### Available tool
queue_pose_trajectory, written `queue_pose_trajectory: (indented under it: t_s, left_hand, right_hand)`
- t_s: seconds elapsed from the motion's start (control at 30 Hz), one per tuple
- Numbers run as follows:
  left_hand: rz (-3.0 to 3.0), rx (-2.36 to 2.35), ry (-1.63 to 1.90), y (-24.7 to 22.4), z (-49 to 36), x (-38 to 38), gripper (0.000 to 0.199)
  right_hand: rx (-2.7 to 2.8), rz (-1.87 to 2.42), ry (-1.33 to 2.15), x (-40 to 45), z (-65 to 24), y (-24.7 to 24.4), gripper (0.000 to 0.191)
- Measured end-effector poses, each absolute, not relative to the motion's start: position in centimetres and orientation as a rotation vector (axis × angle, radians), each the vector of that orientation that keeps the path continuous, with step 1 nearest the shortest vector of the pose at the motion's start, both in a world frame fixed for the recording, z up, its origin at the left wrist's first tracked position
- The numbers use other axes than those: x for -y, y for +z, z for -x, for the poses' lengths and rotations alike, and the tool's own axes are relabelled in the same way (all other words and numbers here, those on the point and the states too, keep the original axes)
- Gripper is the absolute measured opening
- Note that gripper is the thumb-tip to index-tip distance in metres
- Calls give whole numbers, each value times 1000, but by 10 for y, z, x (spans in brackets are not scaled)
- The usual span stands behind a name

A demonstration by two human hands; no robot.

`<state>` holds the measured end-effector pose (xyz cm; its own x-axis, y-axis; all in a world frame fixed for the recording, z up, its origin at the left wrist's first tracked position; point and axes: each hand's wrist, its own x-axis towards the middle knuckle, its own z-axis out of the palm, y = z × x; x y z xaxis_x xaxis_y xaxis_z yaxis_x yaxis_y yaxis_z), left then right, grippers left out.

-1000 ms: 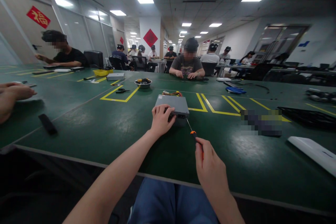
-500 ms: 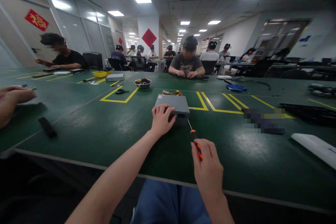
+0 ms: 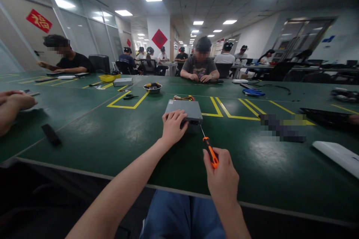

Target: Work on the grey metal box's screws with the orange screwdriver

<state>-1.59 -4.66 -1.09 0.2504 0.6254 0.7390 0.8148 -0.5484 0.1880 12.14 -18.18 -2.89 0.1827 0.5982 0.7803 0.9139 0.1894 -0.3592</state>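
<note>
A grey metal computer power supply (image 3: 188,109) lies on the green table, its socket side facing me and a bundle of coloured cables (image 3: 183,98) behind it. My left hand (image 3: 174,125) grips its near left part, fingers on top and the thumb at the front face. In my right hand (image 3: 223,170) is an orange and black screwdriver (image 3: 210,151), held by the handle. Its thin shaft slants up and left, and the tip meets the front right corner of the power supply. Whether the tip sits in a screw is too small to tell.
A metal bowl (image 3: 153,88) with tools stands beyond, left of the power supply. Yellow tape (image 3: 122,107) marks the green table (image 3: 112,138). A dark object (image 3: 51,135) and another person's hands (image 3: 19,101) are at left. A white casing (image 3: 336,157) lies at right.
The screwdriver handle has turned in my right hand, showing more of its orange side, and the fingers have shifted slightly. My left hand and the power supply stay in place.
</note>
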Motion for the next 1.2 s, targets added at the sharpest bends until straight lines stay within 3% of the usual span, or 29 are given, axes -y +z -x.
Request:
queue_pose_trajectory:
  t_s: [0.5, 1.2]
  left_hand:
    - [2316, 1347, -1166, -7, 22, 55, 19]
    - [2322, 1359, -1189, -7, 25, 47, 22]
  right_hand:
    - [1496, 1367, -654, 180, -129, -26, 14]
    - [1776, 1197, -463, 173, -120, -25, 12]
